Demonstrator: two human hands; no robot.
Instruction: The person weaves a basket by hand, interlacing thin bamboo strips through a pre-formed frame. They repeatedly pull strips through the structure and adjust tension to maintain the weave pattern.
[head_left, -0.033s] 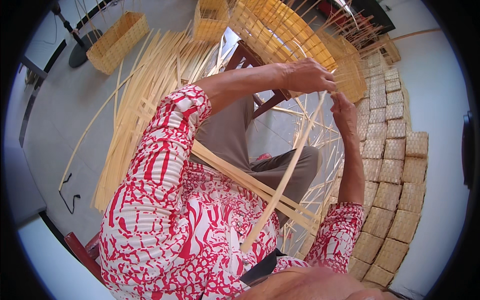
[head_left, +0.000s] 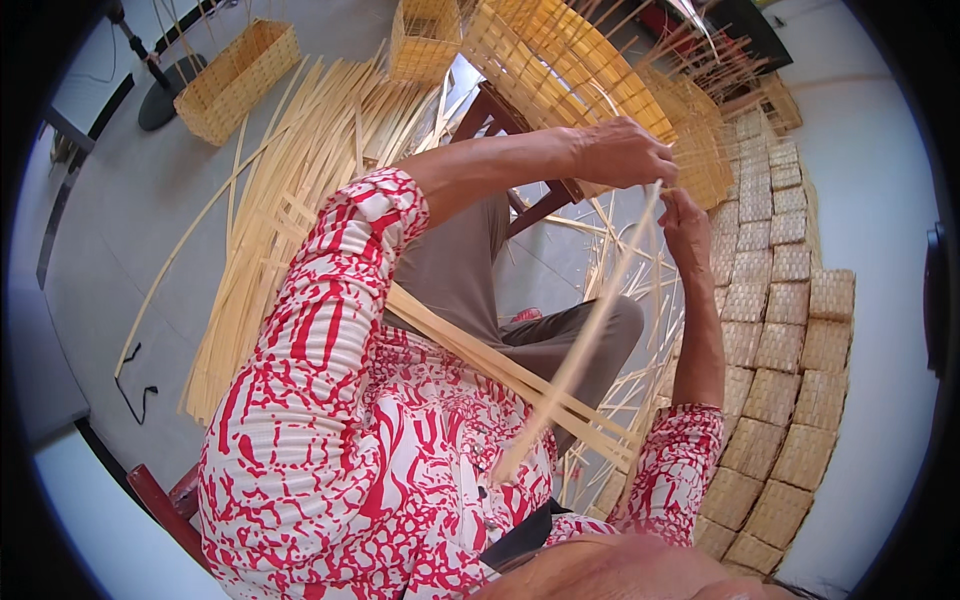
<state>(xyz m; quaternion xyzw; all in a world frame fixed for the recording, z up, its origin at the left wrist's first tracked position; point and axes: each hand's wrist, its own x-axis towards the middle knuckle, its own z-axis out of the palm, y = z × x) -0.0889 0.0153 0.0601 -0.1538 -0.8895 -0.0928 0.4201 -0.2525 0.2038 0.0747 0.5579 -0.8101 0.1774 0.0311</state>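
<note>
My left hand [head_left: 625, 152] reaches across to the near right rim of a large yellow woven basket [head_left: 560, 75], its fingers closed in a pinch. Just below and right of it, my right hand [head_left: 687, 230] is also closed, its thumb and fingers pressed together. A long pale bamboo strip [head_left: 585, 345] runs from between the two hands down toward my chest, its loose length blurred. Both hands seem to grip this strip by its upper end, though the fingers partly hide the spot. Thin upright stakes stick out of the basket beside my hands.
Many flat bamboo strips [head_left: 260, 250] lie on the floor at left, with two smaller baskets, one rectangular [head_left: 240, 85], the other square [head_left: 425, 45], beyond. Several strips cross my lap. A dark red wooden stool [head_left: 490, 115] stands under the large basket. Stacked woven boxes [head_left: 780, 345] line the right wall.
The loose lower part of the strip has swung slightly and is now blurred. My left hand has shifted a little right and my right hand slightly left and down.
</note>
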